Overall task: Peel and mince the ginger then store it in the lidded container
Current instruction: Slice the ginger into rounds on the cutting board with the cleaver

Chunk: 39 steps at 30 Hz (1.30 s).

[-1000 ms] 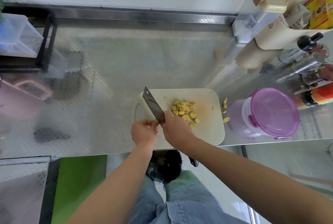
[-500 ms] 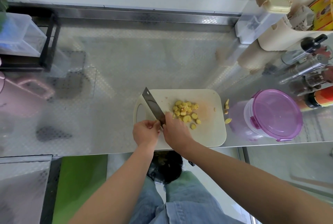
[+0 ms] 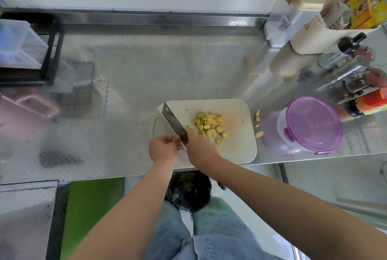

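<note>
Tabletop [image 3: 146,60]: patterned steel, carrying every item below except the bin.

Cutting board [image 3: 236,148]: pale, rounded corners, lying at the near edge of the tabletop, with a handle slot at its left end.

Container [image 3: 282,132]: round, clear, closed with a purple lid [image 3: 312,123]. It stands on the tabletop just right of the cutting board, apart from it.

Bin [image 3: 188,190]: dark, on the floor below the near edge of the tabletop, with yellowish scraps inside.

Right hand [image 3: 201,148]: fingers wrapped round the knife where blade meets handle.

Left hand [image 3: 163,148]: fingers curled, tips against the left side of the blade. Cannot tell whether they pinch anything.

Knife [image 3: 172,120]: broad steel blade, angled from the board's far left corner down toward the hands, heel between them.

Ginger slices [image 3: 209,125]: yellow rounds heaped at mid-board, just right of the blade. None is in the container.

Peel scraps [image 3: 257,117]: a few yellow bits on the tabletop between the cutting board and the container.
</note>
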Each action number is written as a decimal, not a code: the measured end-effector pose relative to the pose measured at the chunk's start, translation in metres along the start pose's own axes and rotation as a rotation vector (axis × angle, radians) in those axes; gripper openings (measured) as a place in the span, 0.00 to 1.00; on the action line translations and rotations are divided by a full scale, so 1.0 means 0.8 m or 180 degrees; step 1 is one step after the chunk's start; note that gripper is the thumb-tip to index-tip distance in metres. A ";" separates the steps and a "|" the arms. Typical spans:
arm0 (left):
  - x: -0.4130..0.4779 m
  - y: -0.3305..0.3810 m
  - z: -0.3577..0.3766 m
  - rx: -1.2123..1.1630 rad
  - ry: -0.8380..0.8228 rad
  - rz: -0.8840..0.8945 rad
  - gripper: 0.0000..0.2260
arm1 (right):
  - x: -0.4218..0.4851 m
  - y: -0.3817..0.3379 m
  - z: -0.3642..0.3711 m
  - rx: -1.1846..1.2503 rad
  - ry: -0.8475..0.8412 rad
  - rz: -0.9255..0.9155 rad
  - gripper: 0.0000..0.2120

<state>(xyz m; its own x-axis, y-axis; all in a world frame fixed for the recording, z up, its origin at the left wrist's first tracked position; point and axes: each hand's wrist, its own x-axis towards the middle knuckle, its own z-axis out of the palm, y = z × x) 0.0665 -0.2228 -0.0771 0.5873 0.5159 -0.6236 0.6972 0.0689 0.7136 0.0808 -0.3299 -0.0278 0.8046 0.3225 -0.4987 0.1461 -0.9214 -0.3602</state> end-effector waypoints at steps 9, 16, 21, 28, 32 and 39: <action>-0.008 0.006 -0.004 -0.0091 -0.0087 -0.0019 0.08 | 0.023 -0.014 -0.001 0.0091 0.0098 0.0074 0.07; -0.010 0.008 -0.006 -0.0144 -0.0058 -0.0035 0.07 | 0.012 0.009 -0.004 0.0642 0.0401 0.0089 0.05; -0.014 0.010 -0.005 -0.0107 -0.0011 -0.0041 0.04 | 0.007 0.007 -0.012 0.0437 0.0313 -0.0122 0.07; -0.011 0.010 -0.007 -0.0112 -0.0007 -0.0145 0.07 | 0.008 0.006 -0.005 0.0335 0.0239 -0.0044 0.07; -0.009 0.009 -0.005 -0.0122 0.0038 -0.0188 0.09 | 0.004 0.004 -0.008 0.0270 0.0196 -0.0032 0.07; -0.008 0.009 -0.001 0.0140 0.0135 -0.0114 0.11 | -0.004 0.004 -0.020 0.0312 0.0225 -0.0071 0.07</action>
<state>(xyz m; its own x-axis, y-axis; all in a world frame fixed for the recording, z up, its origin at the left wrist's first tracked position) 0.0674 -0.2248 -0.0679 0.5444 0.5495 -0.6338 0.7353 0.0509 0.6758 0.0878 -0.3371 -0.0144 0.8409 0.3235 -0.4339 0.1104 -0.8874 -0.4477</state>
